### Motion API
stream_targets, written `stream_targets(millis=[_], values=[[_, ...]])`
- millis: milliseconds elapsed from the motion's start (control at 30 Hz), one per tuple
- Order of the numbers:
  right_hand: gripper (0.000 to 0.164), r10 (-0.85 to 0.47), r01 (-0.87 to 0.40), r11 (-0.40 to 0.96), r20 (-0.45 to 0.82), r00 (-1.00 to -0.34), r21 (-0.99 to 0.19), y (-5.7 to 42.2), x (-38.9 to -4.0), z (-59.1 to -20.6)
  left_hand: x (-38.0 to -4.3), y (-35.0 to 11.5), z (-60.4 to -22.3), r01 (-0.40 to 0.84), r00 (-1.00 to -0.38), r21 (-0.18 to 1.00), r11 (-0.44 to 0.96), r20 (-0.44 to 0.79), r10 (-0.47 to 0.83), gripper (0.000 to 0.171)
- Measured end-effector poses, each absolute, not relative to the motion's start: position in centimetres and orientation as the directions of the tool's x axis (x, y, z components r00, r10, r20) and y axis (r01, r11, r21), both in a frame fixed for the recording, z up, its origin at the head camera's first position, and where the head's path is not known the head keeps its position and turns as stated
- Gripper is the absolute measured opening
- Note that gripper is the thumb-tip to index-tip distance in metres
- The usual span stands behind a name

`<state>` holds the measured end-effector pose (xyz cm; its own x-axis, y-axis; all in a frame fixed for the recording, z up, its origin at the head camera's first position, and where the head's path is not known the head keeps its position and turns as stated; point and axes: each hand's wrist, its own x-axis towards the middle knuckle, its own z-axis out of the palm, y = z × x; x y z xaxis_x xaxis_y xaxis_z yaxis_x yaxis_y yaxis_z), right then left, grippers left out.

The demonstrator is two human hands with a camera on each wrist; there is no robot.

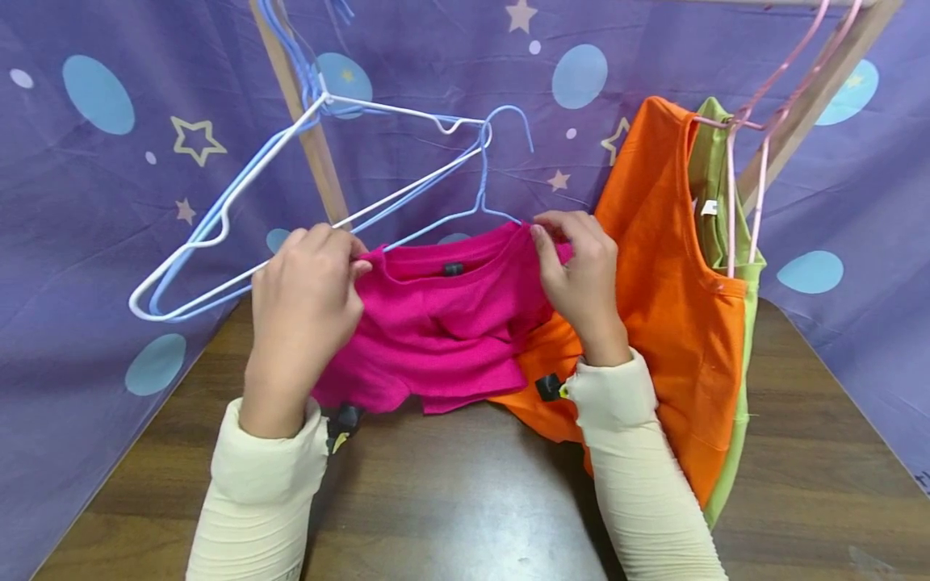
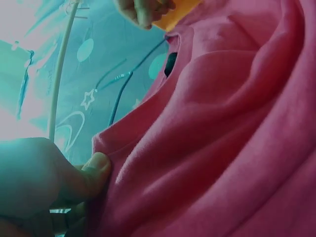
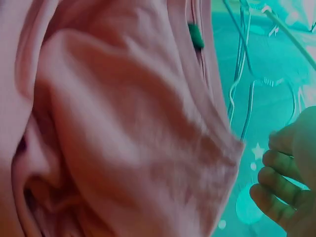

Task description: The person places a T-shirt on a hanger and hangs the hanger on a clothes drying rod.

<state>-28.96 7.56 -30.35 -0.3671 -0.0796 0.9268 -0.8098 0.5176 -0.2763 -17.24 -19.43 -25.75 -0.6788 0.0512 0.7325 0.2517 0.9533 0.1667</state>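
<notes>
A pink shirt [image 1: 443,323] hangs on a blue wire hanger [image 1: 482,169] whose hook rises above the neckline. My left hand [image 1: 305,298] pinches the shirt's left shoulder beside the collar, thumb in front, as the left wrist view also shows with the thumb [image 2: 98,165] on the fabric. Close by the other shoulder is my right hand [image 1: 581,270]. In the right wrist view its loosely bent fingers [image 3: 276,197] stand a little apart from the shirt's shoulder. A dark label [image 1: 454,269] shows inside the collar. The hanger's lower part is hidden in the shirt.
White and blue hangers [image 1: 240,190] hang at the left from a wooden rack [image 1: 320,161]. At the right, an orange garment [image 1: 654,323] and a green garment [image 1: 726,452] hang on pink hangers [image 1: 763,161]. Below lies the wooden table [image 1: 465,500], and a purple patterned cloth [image 1: 450,56] forms the backdrop.
</notes>
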Motion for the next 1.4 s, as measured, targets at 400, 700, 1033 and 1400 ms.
stream_targets(millis=[400, 700, 1033, 1400], values=[[0.019, -0.054, -0.811, 0.419, 0.880, -0.471, -0.408, 5.4, -27.8, -30.4, -16.9, -16.2, -26.8, 0.179, -0.642, 0.165, 0.970, 0.766, -0.012, 0.006], [0.023, -0.036, -0.630, 0.088, 0.630, -0.776, -0.771, 4.0, -27.1, -30.3, -16.7, -13.9, -27.8, 0.161, -0.652, 0.155, 0.975, 0.758, -0.013, 0.007], [0.013, -0.045, -0.158, -0.555, 0.219, -0.975, -0.817, 2.3, -25.7, -29.8, -16.6, -12.3, -28.8, 0.148, -0.678, 0.133, 0.980, 0.735, 0.002, 0.012], [0.014, -0.055, 0.023, -0.710, 0.023, -0.998, -0.704, 2.1, -25.9, -29.6, -16.5, -12.1, -28.7, 0.176, -0.799, 0.177, 0.968, 0.600, 0.035, 0.014]])
